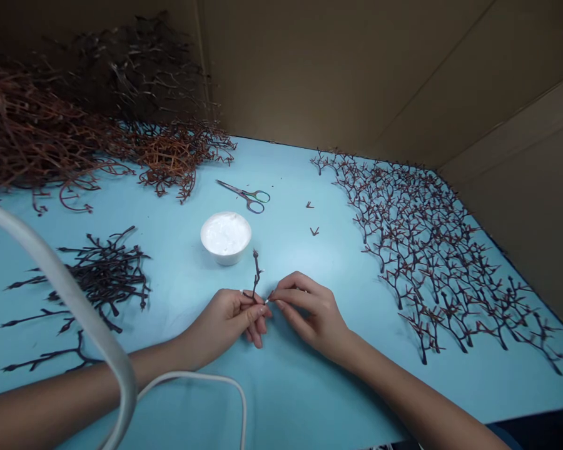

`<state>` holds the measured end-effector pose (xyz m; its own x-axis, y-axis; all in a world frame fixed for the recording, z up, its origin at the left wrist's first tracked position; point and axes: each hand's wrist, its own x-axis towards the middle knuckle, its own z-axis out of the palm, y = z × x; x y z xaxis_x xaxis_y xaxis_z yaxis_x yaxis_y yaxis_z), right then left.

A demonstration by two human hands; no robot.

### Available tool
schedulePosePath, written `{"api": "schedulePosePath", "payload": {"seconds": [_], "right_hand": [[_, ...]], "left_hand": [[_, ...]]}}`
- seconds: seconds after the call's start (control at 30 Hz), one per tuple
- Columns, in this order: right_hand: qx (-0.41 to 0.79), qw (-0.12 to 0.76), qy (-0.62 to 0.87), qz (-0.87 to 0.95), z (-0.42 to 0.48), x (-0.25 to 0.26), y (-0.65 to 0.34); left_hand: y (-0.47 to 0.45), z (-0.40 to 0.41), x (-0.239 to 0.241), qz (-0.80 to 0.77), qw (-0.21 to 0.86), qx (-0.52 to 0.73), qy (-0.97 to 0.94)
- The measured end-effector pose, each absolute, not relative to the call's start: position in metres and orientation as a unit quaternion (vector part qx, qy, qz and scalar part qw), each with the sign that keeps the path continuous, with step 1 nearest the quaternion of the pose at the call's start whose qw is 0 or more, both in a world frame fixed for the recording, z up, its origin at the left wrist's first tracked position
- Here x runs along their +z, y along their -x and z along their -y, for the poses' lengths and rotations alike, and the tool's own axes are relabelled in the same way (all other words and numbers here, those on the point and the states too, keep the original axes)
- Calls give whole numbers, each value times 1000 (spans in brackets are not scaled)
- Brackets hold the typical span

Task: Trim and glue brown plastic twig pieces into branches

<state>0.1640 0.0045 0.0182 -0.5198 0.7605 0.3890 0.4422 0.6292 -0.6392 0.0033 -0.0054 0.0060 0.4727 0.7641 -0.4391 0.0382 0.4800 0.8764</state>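
My left hand pinches a dark artificial twig, its stem pointing up and a dab of white showing on a side knob. Fingertips of my right hand are closed on a small brown sprig with a white tip, close to the twig's lower end. Whether the two pieces touch is too small to tell. Just beyond my hands stands a white bowl filled with white paste. Two little brown V-shaped sprigs lie to the right of the bowl.
Scissors lie behind the bowl. A pile of dark twigs is at left, with reddish-brown stems heaped behind. Branched twigs cover the table's right side. A white flexible arm crosses the left foreground; a white cable runs in front.
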Motion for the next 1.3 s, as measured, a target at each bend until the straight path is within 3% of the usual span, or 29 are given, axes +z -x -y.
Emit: {"api": "schedulePosePath", "payload": {"seconds": [0.33,0.73,1.3], "right_hand": [[233,329,338,850,-6,20,-165],[335,332,371,800,-4,21,-164],[281,301,353,840,-5,23,-165]], "left_hand": [[-2,6,3,-443,740,246,-443],[-4,6,4,-443,751,253,-418],[-3,7,4,-452,744,238,-432]]}}
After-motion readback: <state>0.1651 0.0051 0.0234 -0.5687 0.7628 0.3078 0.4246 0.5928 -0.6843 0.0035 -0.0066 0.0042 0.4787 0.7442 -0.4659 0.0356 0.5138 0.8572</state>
